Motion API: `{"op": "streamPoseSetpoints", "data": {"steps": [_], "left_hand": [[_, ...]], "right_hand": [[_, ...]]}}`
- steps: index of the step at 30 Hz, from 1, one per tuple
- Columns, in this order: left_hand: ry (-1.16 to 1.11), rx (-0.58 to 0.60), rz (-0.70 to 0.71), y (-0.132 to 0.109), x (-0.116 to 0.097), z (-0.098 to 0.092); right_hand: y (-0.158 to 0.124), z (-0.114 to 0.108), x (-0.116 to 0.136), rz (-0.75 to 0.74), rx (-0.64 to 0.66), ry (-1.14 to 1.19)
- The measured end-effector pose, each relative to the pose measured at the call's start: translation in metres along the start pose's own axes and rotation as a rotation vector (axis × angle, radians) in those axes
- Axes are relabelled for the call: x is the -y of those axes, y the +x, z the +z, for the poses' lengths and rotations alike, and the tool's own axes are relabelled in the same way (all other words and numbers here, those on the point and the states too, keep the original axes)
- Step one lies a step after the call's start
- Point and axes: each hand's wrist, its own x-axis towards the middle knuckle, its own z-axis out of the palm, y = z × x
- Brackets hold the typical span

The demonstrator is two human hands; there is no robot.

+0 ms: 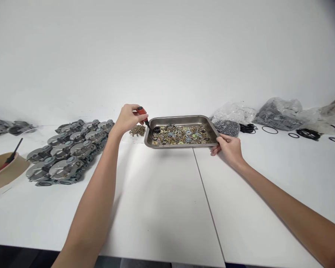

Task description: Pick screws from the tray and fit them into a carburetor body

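One screwdriver, gripped in the left hand, seemingly probed a tray the right hand pinched; steadiness seemed needed next

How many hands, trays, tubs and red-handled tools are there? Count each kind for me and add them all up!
Hands: 2 (left hand, right hand)
Trays: 1 (metal tray)
Tubs: 1 (beige tub)
Red-handled tools: 2 (held tool, tool in the tub)
Total: 6
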Motion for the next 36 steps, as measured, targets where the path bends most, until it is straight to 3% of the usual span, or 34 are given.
{"op": "streamPoseSetpoints", "data": {"steps": [9, 23, 30, 34, 36], "left_hand": [[0.013, 0.046, 0.021, 0.002, 0.002, 0.002], [-0.053, -0.148, 0.056, -0.009, -0.013, -0.021], [-0.097, -0.391, 0.140, -0.003, 0.013, -0.034], [-0.052, -0.373, -0.021, 0.002, 0.038, -0.033], [-0.062, -0.362, -0.037, 0.004, 0.043, -0.032]], "right_hand": [[0.001, 0.000, -0.001, -0.008, 0.003, -0.005], [0.003, -0.001, -0.005, -0.011, 0.003, -0.001], [0.004, -0.002, -0.005, -0.016, -0.007, -0.013], [0.003, -0.002, -0.004, -0.015, 0.000, -0.011], [0.004, -0.002, -0.004, -0.013, -0.001, -0.012]]}}
